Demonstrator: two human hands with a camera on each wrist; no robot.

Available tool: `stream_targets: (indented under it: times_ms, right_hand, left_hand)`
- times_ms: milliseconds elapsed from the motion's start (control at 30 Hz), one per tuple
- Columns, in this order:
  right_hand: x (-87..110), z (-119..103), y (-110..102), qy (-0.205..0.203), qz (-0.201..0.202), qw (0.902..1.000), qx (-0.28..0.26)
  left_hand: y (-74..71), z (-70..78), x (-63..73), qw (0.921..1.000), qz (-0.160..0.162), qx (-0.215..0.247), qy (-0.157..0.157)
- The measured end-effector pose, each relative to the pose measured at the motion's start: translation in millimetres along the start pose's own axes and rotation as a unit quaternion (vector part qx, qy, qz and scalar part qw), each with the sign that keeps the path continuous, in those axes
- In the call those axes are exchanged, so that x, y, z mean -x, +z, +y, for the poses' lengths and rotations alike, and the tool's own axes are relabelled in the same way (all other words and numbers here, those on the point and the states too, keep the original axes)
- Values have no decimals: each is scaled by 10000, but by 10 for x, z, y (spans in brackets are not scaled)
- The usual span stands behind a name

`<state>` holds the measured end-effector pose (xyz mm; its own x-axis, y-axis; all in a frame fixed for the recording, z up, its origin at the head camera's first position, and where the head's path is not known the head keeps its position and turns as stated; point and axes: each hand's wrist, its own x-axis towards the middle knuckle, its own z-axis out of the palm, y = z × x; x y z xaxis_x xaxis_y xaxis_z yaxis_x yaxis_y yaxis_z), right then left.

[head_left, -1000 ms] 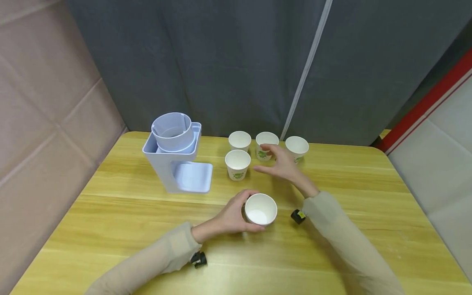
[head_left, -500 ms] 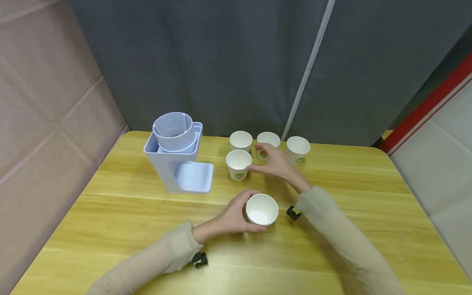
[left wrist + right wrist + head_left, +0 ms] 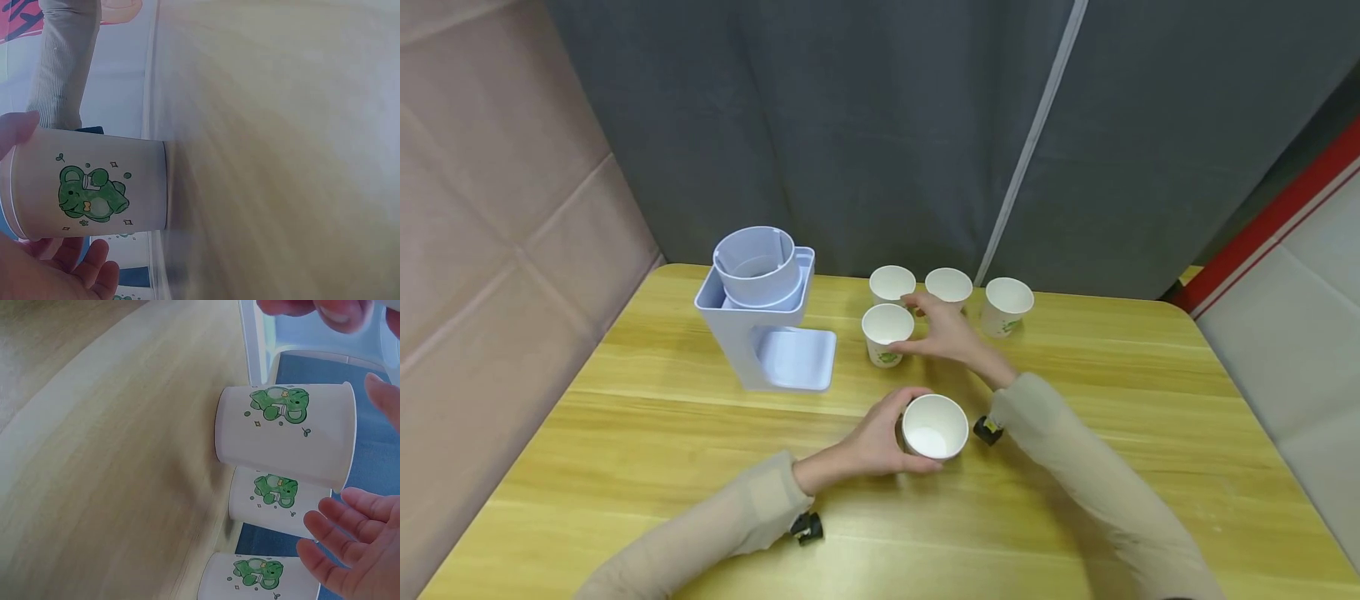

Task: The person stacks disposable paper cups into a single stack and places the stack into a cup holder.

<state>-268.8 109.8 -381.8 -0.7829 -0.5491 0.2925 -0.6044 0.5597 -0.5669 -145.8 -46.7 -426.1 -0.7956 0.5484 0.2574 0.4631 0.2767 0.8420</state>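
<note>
My left hand (image 3: 876,437) grips a white paper cup (image 3: 935,429) around its side, thumb in front and fingers behind. In the left wrist view this paper cup (image 3: 112,150) shows a green cartoon bear, and its base is close against the wooden table. My right hand (image 3: 947,333) is spread at another upright paper cup (image 3: 886,325), thumb overlapping its front and fingertips behind its right rim. The right wrist view has that cup (image 3: 281,434) between thumb and fingers (image 3: 331,531), with visible gaps. Three more paper cups stand behind: left (image 3: 891,279), middle (image 3: 949,283) and right (image 3: 1007,302).
A pale blue plastic stand (image 3: 730,333) with a round cup-like top (image 3: 756,267) and a flat lower tray (image 3: 797,358) occupies the table's left back. A dark grey curtain (image 3: 850,150) hangs behind the wooden table (image 3: 685,442); light panels flank it.
My right hand has moved left, from in front of the middle back cup to around the front cup. The left hand holds its cup in the same place.
</note>
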Motion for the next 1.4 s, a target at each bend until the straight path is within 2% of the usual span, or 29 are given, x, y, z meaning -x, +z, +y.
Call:
stream_targets:
  times_ms: [533,767,1033,1400]
  right_hand:
    - [-69,-40,36,-123,17,9991,406]
    - [-81,-27,73,-135,-48,9991,394]
    - [-73,-44,80,-67,-79,9972,739]
    - [-73,-28,115,5,-75,9974,722]
  left_hand:
    - [-19,34,-20,9999,6,-22,111]
    - [-22,46,-16,10000,8,11,88]
    - [-19,34,-11,9998,22,11,200]
    - [-12,21,5,9999,31,15,133]
